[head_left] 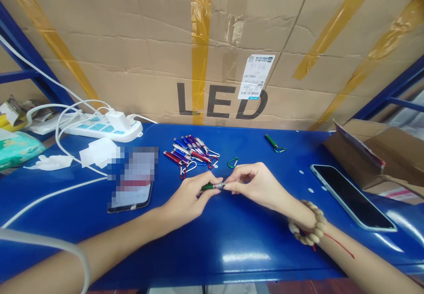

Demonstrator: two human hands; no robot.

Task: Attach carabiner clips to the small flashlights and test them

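Note:
Between thumb and fingers, my left hand (185, 199) grips a small green keychain flashlight (207, 187), held level just above the blue table. My right hand (256, 182) is closed in a pinch at the flashlight's silvery end; the tiny metal part under those fingertips is mostly hidden. Just beyond the hands lies a loose green carabiner clip (232, 162). A pile of similar red, blue, purple and silver keychain flashlights (187, 147), several with clips attached, rests behind my left hand. Farther right lies another green flashlight (270, 141) with its clip on.
Left of the hands are a phone (134, 181), white papers (100, 151) and a power strip (99, 128) with white cables. At right lie a second phone (353, 196) and an open cardboard box (380, 152). A large carton (149, 55) marked LED walls off the back.

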